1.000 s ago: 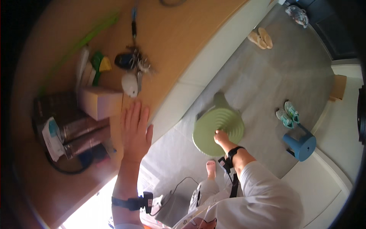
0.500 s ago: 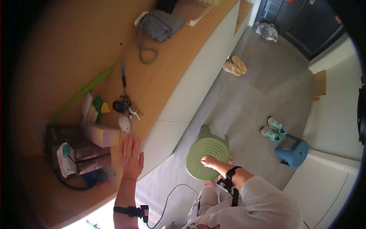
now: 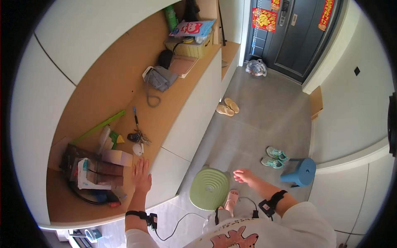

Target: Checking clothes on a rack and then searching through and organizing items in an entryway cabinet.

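My left hand (image 3: 142, 175) lies flat at the front edge of the wooden counter (image 3: 165, 128), its fingers stretched out and nothing in it. Beside its fingertips are a small pale box (image 3: 118, 157) and a white rounded object (image 3: 137, 149), with a bunch of keys (image 3: 142, 138) just beyond. My right hand (image 3: 245, 176) hangs in the air to the right of the green stool (image 3: 209, 190), apart from it. Its fingers are loosely bent with gaps between them, and I see nothing held.
Dark boxes (image 3: 76, 159), a white packet (image 3: 85, 177) and a grey bag (image 3: 161, 78) sit on the counter. On the floor are beige slippers (image 3: 228, 107), sneakers (image 3: 273, 157) and a blue stool (image 3: 304, 171). A plastic bag (image 3: 256, 67) rests by the dark door (image 3: 285, 53).
The view has tilted up, bringing in more of the door and cabinet. My right hand has moved from over the green stool to its right, its fingers loosening. My left hand stays on the counter.
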A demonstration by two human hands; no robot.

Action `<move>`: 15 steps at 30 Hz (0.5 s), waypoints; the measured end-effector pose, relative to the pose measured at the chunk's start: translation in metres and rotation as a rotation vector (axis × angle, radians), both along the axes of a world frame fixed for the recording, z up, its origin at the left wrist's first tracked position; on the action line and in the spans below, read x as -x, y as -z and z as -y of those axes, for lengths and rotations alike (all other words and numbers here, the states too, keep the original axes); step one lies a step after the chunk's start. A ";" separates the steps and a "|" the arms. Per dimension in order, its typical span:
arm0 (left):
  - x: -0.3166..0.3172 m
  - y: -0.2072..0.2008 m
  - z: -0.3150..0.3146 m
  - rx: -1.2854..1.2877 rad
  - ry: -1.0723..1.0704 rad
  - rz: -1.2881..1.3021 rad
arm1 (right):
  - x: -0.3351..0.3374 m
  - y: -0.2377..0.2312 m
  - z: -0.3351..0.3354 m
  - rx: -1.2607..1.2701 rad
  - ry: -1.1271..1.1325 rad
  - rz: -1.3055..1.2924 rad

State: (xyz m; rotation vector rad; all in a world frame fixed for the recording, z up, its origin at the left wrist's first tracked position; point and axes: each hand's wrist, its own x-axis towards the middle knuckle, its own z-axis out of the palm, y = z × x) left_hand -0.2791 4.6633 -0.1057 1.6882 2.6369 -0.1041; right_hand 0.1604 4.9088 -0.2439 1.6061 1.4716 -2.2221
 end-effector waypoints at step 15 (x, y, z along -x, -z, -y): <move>-0.077 -0.006 -0.067 0.163 -0.706 0.186 | -0.003 -0.079 -0.207 0.105 -0.048 -0.241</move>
